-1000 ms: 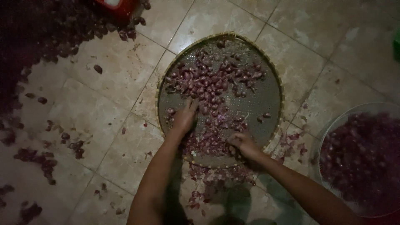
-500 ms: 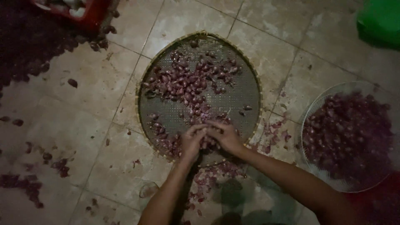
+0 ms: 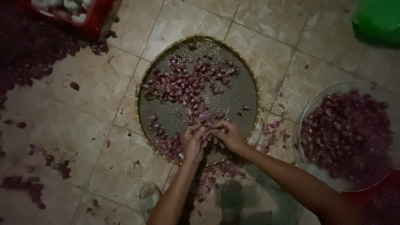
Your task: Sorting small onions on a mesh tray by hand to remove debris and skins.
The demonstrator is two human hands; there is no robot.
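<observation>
Both hands are down at the near edge of a round woven tray (image 3: 246,89) sitting flat on the tiled floor (image 3: 83,137). The left hand (image 3: 192,143) and right hand (image 3: 227,135) are close together, fingertips nearly touching, curled in around a few small shallots (image 3: 187,83), pinching at them, though it's too dark to tell exactly which bulbs each hand has. Most of the shallots are spread over the middle and far half of the tray, with a smaller bunch right by the hands. Off to the right there's a white basket (image 3: 316,102) heaped with more purple bulbs. Loose skins (image 3: 275,127) are scattered between tray and basket. A red crate (image 3: 93,16) sits top left, something green (image 3: 377,21) top right.
</observation>
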